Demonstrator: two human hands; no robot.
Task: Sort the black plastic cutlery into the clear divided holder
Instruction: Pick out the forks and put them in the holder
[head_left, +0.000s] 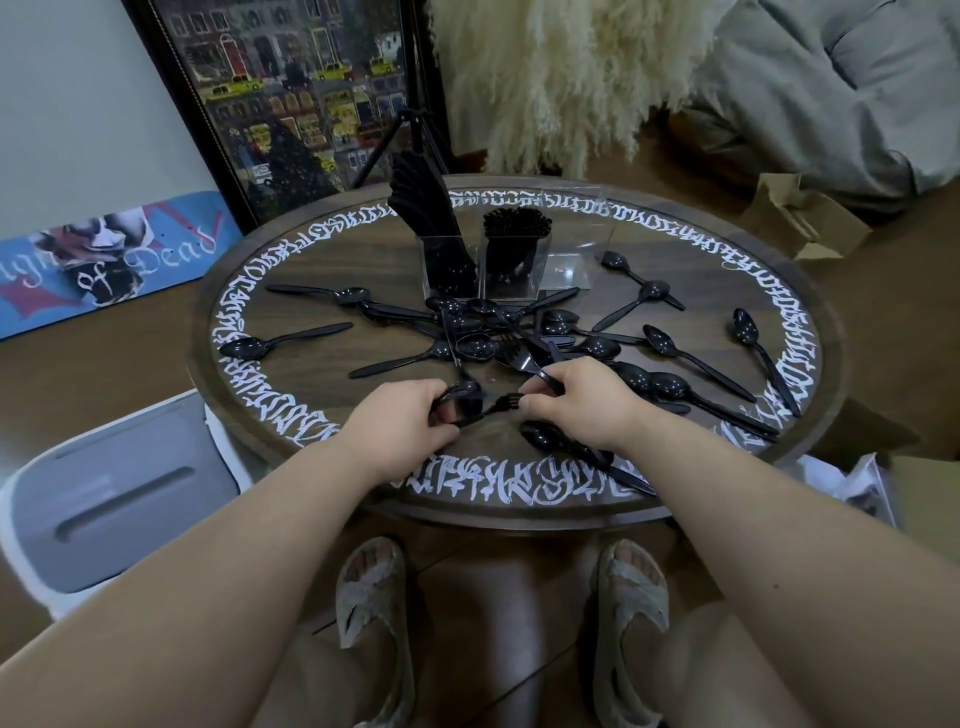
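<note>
The clear divided holder (563, 270) stands at the back middle of the round table (311, 280). Its left compartment holds black knives (421, 208), the middle one is packed with black handles (517, 226), and the right one looks bare. Several black spoons (696, 358) and forks lie scattered over the table. My left hand (410, 415) grips a black fork (493, 405) near the table's front. My right hand (582, 400) pinches the handle of another black fork (519, 358), whose tines point away from me.
A framed picture (291, 93) and a tripod lean behind the table, with pampas grass at the back right. A white and grey bin (119, 493) sits at the left, a paper bag (800, 218) at the right. My sandalled feet are under the table's front edge.
</note>
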